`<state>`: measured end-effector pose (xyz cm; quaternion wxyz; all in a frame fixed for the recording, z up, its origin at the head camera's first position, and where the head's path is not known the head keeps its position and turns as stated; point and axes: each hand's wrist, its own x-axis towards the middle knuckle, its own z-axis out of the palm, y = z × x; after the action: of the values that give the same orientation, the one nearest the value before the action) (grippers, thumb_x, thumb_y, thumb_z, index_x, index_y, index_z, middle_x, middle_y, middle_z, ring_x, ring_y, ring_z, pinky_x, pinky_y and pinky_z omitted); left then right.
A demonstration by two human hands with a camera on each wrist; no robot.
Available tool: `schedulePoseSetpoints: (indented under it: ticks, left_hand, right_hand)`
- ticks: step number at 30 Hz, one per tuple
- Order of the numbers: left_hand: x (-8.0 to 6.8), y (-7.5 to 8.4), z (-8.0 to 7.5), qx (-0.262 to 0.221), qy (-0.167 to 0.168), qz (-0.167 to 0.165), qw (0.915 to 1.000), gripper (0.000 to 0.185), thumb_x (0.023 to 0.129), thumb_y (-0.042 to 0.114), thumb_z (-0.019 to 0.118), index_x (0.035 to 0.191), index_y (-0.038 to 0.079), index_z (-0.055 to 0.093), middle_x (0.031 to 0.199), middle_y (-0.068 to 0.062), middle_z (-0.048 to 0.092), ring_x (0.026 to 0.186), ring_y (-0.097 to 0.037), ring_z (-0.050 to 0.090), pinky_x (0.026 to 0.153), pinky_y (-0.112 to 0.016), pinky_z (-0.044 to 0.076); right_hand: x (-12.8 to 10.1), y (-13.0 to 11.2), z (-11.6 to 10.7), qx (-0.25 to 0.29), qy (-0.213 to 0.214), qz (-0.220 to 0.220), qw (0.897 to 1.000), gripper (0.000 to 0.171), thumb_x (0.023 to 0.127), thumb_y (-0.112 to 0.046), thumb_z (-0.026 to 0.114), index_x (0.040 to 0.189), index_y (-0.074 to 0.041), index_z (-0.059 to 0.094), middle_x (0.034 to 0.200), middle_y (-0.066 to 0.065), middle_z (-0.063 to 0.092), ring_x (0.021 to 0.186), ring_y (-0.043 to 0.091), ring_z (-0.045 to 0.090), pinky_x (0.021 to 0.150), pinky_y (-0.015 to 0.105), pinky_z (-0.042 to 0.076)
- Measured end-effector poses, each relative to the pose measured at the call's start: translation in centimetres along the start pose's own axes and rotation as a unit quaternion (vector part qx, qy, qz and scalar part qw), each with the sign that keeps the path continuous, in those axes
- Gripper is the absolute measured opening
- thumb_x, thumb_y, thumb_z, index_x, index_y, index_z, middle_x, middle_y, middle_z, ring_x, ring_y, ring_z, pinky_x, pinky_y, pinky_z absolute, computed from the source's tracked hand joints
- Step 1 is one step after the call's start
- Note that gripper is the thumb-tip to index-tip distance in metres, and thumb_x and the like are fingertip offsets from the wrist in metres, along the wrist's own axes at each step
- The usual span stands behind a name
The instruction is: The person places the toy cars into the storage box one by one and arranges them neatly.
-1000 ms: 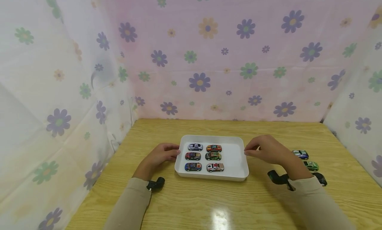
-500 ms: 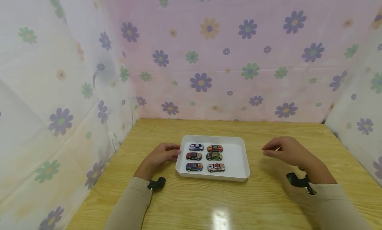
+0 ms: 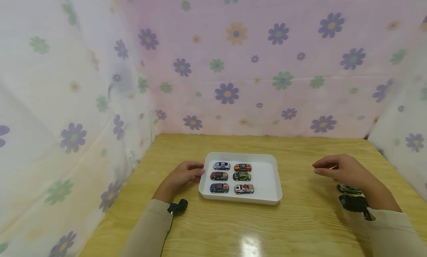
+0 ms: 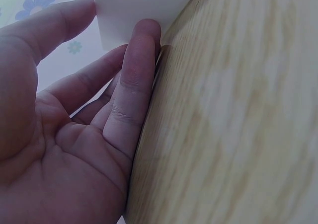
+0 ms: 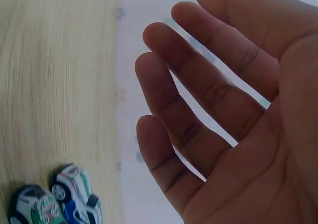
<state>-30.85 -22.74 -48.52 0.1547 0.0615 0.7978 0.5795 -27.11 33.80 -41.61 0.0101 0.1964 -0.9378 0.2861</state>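
I'm hovering right hand (image 3: 345, 172) empty, fingers (image 5: 208, 87) slightly bent, gaps showing between. Green car (image 3: 348, 189) is lying right and body-side of fingers, long axis running roughly left-right. Left hand (image 3: 181, 175), touching left end of white tray (image 3: 267, 179), is sitting well apart.

6 cars (image 3: 219, 176) in tray (image 3: 265, 177)

The tray (image 3: 265, 177) looks like smooth plastic, the table (image 3: 217, 222) looks like shiny wood, the toy cars (image 3: 219, 187) look glossy, and the flowery sheet (image 3: 248, 81) and sleeves (image 3: 146, 227) look like dull cloth
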Motion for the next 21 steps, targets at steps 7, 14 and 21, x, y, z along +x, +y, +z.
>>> schedulePoseSetpoints:
  ticks: [7,14,21]
  left_hand:
    - [-0.2,0.0,-0.1,0.001,0.008,-0.007,0.9999,0.047,0.097,0.030,0.074,0.136,0.006,0.065,0.130,-0.011,0.070,0.107,-0.022,0.072,0.094,-0.035,0.061]
    - [-0.4,0.4,-0.2,0.013,0.012,-0.006,0.9998,0.047,0.097,0.030,0.074,0.137,0.007,0.065,0.130,-0.010,0.070,0.107,-0.021,0.072,0.094,-0.035,0.060]
    - [-0.2,0.1,-0.1,0.018,0.003,-0.005,0.9998,0.047,0.097,0.032,0.074,0.138,0.008,0.065,0.130,-0.009,0.070,0.108,-0.022,0.071,0.094,-0.034,0.060]
  right_hand:
    - [-0.6,1.2,-0.7,0.013,0.001,0.007,1.000,0.036,0.100,-0.037,0.070,0.125,-0.011,0.074,0.120,0.011,0.074,0.095,0.003,0.069,0.074,0.025,0.059]
    - [-1.2,2.8,-1.3,0.007,0.002,0.037,0.999,0.040,0.100,-0.040,0.069,0.129,-0.011,0.072,0.130,0.021,0.069,0.107,0.022,0.070,0.076,0.029,0.060]
    - [-1.7,4.2,-1.3,0.012,-0.008,0.059,0.998,0.046,0.100,-0.040,0.069,0.132,-0.006,0.069,0.145,0.036,0.052,0.129,0.058,0.049,0.080,0.053,0.061]
